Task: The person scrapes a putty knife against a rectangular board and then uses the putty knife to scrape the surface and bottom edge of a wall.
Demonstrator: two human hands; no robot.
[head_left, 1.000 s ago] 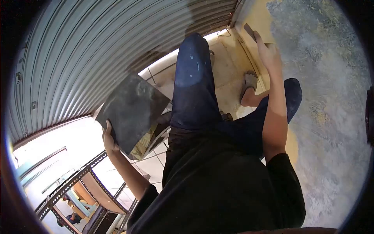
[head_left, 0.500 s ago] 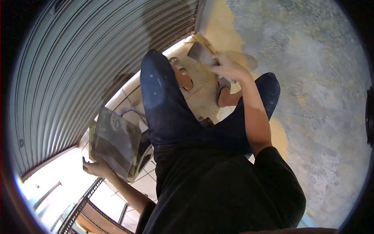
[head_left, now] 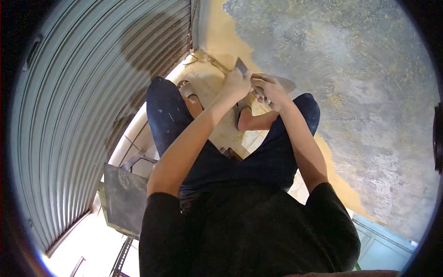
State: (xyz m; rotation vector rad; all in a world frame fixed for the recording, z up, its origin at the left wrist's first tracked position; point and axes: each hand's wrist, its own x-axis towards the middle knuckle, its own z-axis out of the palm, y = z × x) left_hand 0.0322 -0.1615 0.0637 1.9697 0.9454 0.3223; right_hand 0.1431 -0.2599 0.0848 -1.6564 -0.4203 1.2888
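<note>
My left hand [head_left: 236, 86] is closed at the flat metal blade of a scraper [head_left: 241, 65], whose dark tip shows above the fingers. Right beside it, my right hand [head_left: 269, 90] has its fingers curled at the scraper's other end; the handle is mostly hidden by the fingers. Both hands are close together above the floor, between my knees and near the wall. A dark, flat board [head_left: 123, 196] leans at the lower left, with neither hand on it.
A ribbed metal shutter [head_left: 74, 115] rises on the left. The wall [head_left: 369, 115] on the right is grey and patchy, with a yellowish band [head_left: 226, 37] along its edge. A perforated metal frame [head_left: 122, 256] stands at lower left, and a light blue panel [head_left: 383, 244] at lower right.
My left hand has left the board and come up to the scraper beside my right hand. The view has shifted, and the board now sits lower in it.
</note>
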